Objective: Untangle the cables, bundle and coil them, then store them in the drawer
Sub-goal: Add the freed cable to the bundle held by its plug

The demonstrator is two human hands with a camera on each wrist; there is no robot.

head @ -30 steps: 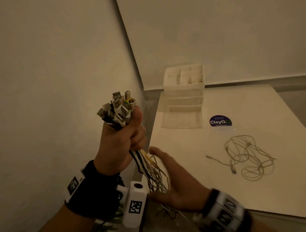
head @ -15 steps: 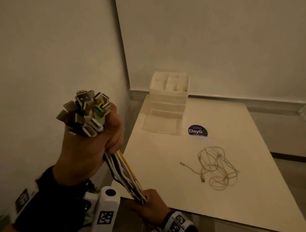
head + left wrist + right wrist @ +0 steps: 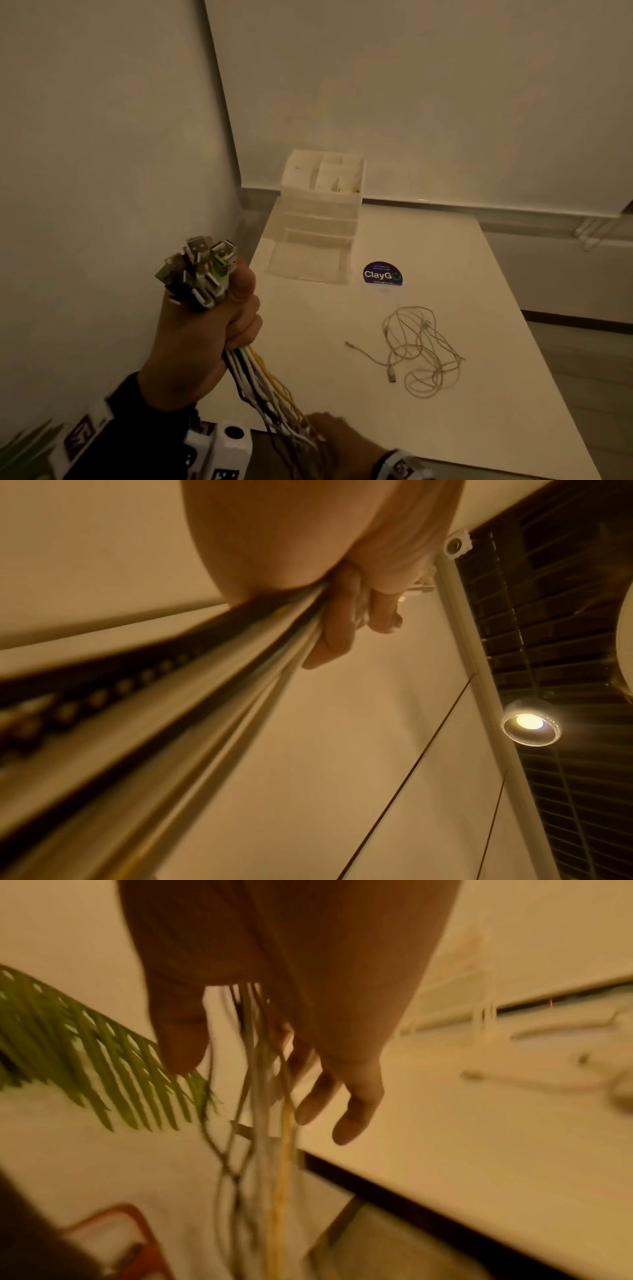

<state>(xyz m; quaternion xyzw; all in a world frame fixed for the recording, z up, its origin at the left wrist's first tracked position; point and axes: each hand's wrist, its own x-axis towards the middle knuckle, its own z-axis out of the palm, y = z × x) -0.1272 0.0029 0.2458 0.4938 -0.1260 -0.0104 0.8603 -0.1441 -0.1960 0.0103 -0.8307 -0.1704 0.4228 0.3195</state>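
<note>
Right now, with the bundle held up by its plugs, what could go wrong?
Two risks:
1. The right hand combs hanging strands of the cable bundle with loose fingers; crossings lower down could pull tight.
2. The loose cable on the table may be forgotten.

head: above my hands, facing 12 o'clock down the table (image 3: 445,428) | wrists: close, sharing my cable bundle (image 3: 260,383)

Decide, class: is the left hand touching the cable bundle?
Touching. The head view shows the left hand gripping the cable bundle just below the plugs; the left wrist view shows fingers curled round it.
</note>
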